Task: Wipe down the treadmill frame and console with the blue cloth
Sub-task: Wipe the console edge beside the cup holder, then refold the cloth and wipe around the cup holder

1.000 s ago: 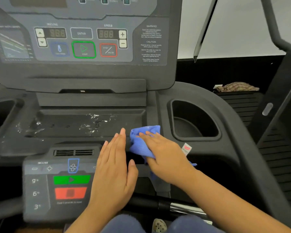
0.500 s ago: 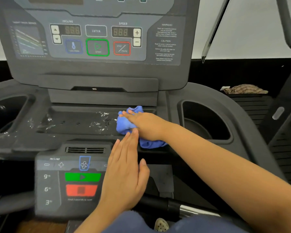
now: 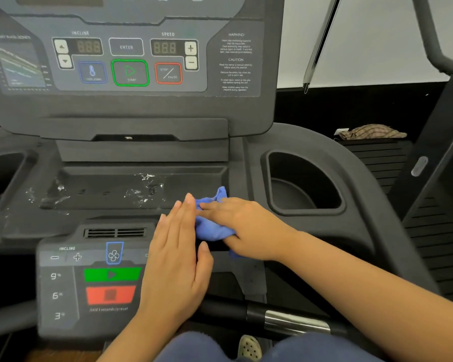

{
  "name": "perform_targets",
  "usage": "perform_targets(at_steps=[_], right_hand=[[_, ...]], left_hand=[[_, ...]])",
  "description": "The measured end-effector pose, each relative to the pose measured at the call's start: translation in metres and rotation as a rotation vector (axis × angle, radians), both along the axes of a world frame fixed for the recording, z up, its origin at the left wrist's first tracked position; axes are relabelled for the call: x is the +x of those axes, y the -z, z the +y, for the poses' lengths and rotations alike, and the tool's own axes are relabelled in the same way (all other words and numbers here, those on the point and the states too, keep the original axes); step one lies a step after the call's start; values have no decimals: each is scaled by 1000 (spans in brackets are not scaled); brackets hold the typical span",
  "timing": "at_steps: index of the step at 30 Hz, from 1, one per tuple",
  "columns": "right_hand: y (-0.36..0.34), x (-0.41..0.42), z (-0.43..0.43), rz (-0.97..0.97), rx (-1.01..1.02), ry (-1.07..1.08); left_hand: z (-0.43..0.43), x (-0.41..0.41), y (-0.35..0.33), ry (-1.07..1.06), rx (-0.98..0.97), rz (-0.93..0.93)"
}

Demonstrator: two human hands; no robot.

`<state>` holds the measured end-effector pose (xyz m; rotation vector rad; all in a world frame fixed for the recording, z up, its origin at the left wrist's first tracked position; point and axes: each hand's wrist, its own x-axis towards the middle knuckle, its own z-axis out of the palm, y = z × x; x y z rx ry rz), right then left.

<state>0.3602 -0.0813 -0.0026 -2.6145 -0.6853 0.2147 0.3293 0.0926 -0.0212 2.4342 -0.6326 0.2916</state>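
The blue cloth is bunched on the front right edge of the treadmill's shallow centre tray. My right hand lies flat on top of it and presses it down. My left hand rests flat, fingers together, on the lower control panel, its fingertips touching the cloth's left side. Wet streaks shine on the tray's left and middle parts. Above stands the grey upright console with incline, speed, start and stop buttons.
A deep cup holder opens just right of the cloth, and another sits at the far left. A chrome-banded handlebar runs below my arms. A plaid rag lies on the neighbouring machine at right.
My right hand has slid the cloth back from the tray's middle toward its right front edge, after pushing it leftward half a second ago. The left hand stays on the lower panel.
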Motion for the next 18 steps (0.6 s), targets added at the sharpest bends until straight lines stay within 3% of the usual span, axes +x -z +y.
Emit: perform_targets(at_steps=[7,11,15,18], right_hand=[[10,-29,-69,60,85,131],[10,-34,-77,63,-56,213],[14,-28,-63,-147,-242,428],[19,-24,-62,-192,-247,408]], left_hand=[[-3,1,-2,-27,222,35],[-14,2,-9,-32,232,87],[-53,13,-22,193,119,84],[-87,18,-31,375,71,101]])
